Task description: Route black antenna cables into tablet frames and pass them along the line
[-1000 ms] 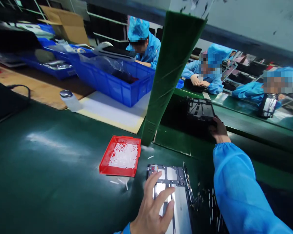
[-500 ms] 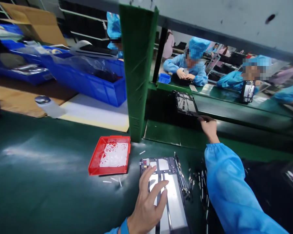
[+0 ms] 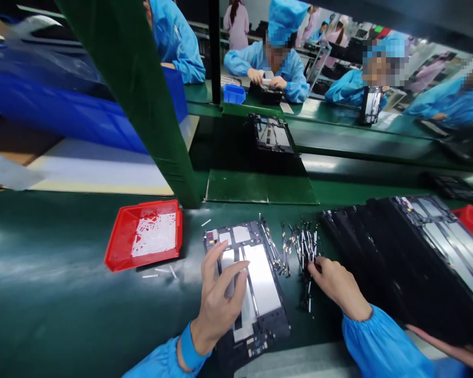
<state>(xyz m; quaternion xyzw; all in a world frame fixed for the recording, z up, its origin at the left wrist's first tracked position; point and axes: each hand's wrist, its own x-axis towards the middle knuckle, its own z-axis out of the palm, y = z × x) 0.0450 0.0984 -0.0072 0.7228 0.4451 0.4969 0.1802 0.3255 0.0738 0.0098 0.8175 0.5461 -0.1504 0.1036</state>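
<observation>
A tablet-sized device (image 3: 266,281) with its inside exposed lies on the green bench, showing pale silver battery areas and a black frame. Over its left part hovers my left hand (image 3: 220,302), fingers apart and holding nothing. Beside the device's right edge is a loose pile of thin black-and-white cables (image 3: 305,239). My right hand (image 3: 337,281) is at the near right side of this pile, thumb and forefinger pinched on a cable; its fingertips are partly hidden among the strands.
Left of the device stands a red tray (image 3: 116,247) of white strips, with several strips loose nearby. A slanted row of black devices (image 3: 378,247) fills the right side. Another opened device (image 3: 274,134) lies beyond a green post (image 3: 142,105). Co-workers sit opposite.
My right hand has come back from the opened device on the far ledge to the cable pile. My left hand stays over the near device. The view has turned to the right.
</observation>
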